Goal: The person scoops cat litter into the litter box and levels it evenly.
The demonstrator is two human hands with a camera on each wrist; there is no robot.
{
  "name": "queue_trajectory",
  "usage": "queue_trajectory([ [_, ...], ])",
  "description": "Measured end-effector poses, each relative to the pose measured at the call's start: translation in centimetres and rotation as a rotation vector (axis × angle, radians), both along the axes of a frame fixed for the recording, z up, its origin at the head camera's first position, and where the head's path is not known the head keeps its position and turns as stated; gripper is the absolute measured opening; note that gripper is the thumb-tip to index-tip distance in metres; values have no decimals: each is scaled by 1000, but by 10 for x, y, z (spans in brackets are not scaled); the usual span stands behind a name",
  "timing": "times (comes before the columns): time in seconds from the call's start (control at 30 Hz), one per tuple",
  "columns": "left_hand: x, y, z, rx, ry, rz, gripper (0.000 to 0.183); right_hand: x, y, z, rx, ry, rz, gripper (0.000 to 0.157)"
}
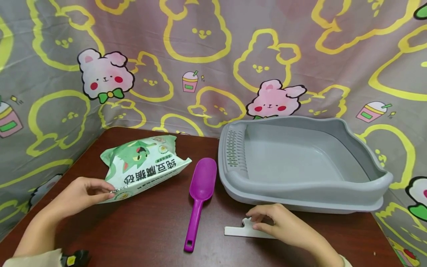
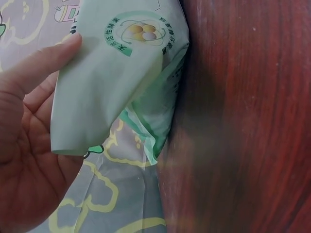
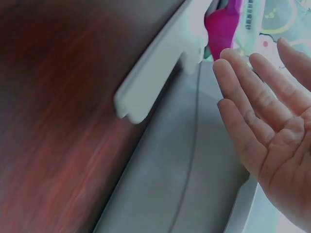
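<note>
At the left of the head view, a white-and-green bag of cat litter [image 1: 143, 159] lies on the table. My left hand [image 1: 75, 196] pinches its near corner; in the left wrist view the thumb presses the front of the bag [image 2: 92, 92], with fingers behind it. My right hand [image 1: 285, 224] hovers over a white bag clip [image 1: 241, 232] on the table. In the right wrist view its fingers [image 3: 257, 94] are extended, apart from the clip [image 3: 155, 68]. Between the hands lies a purple scoop [image 1: 203, 181], handle toward me.
A grey litter box [image 1: 307, 193] with a slotted left ledge [image 1: 235, 148] takes up the right side of the brown table [image 1: 133, 237]. Behind the table hangs a cloth [image 1: 140, 37] printed with cartoon rabbits. A black strap [image 1: 75, 258] shows near the left sleeve.
</note>
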State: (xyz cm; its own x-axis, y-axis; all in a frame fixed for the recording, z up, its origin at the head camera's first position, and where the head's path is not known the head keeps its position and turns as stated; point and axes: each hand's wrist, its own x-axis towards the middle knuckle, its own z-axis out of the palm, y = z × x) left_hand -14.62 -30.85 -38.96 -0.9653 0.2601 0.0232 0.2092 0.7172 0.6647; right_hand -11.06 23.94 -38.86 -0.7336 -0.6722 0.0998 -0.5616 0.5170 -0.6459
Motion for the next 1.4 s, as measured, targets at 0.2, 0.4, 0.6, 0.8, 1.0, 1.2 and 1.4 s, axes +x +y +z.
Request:
queue_trajectory([
  [0.2, 1, -2, -2, 51, 4, -20, 12, -7, -22, 5, -6, -7, 30, 24],
  [0.4, 2, -3, -2, 51, -12, -19, 13, -18, -48, 10, -48, -22, 113, 24],
  [0.6, 2, -3, -1, 62, 2, -21, 11, -31, -74, 15, -97, -81, 127, 24],
  [0.8, 3, -4, -2, 50, 18, -13, 9, -47, -99, 21, -170, -98, 150, 24],
  [1.0, 3, -5, -4, 35, 20, -5, 8, -63, -117, 26, -203, -84, 137, 23],
  [1.2, 4, -5, -5, 22, 51, -1, 5, -80, -134, 29, -199, -26, 109, 24],
  [1.4, 4, -5, -6, -5, 68, 0, 4, -96, -148, 28, -230, -8, 64, 22],
])
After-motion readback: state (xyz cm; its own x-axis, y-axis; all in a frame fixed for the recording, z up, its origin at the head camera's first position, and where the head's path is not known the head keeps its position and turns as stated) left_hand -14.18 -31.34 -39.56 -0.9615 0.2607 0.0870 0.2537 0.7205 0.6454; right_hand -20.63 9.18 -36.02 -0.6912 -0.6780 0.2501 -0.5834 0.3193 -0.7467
